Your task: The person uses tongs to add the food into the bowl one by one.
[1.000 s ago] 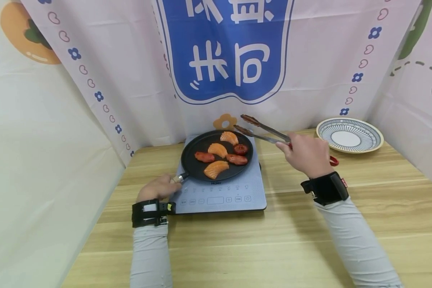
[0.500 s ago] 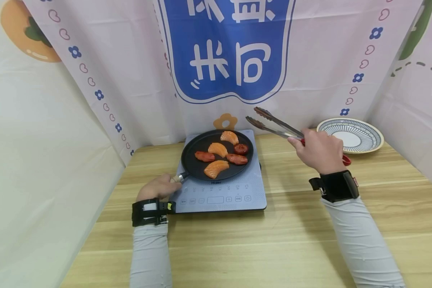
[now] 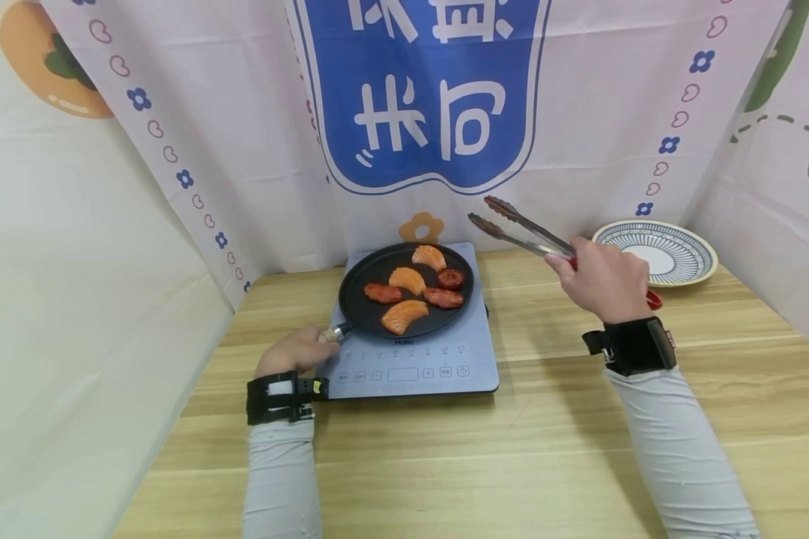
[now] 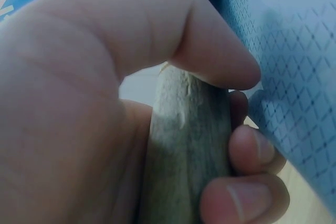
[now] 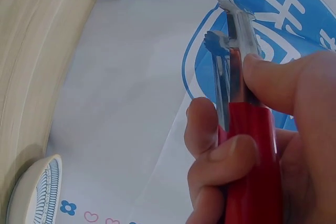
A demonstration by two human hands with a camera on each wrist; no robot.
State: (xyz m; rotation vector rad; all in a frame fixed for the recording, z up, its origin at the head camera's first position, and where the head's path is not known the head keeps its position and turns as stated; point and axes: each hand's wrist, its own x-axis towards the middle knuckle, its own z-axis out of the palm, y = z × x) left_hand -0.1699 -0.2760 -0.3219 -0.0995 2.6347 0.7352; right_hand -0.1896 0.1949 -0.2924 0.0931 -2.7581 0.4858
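Observation:
My left hand grips the wooden handle of a black frying pan, its fingers and thumb wrapped round it in the left wrist view. In the pan lie several pieces: orange salmon slices, reddish-brown pieces that look like chicken wings or sausage, and a round dark-red one. My right hand holds metal tongs by their red handles. The tongs' two tips stand apart, raised beyond the pan's right side, with nothing between them.
The pan sits on a pale-blue induction cooker on a wooden table. At the back right is a patterned plate, partly behind my right hand. A printed cloth hangs behind the table.
My right hand has moved right, carrying the tongs away from the pan and slightly up. My left hand, the pan and the pieces in it stay where they were.

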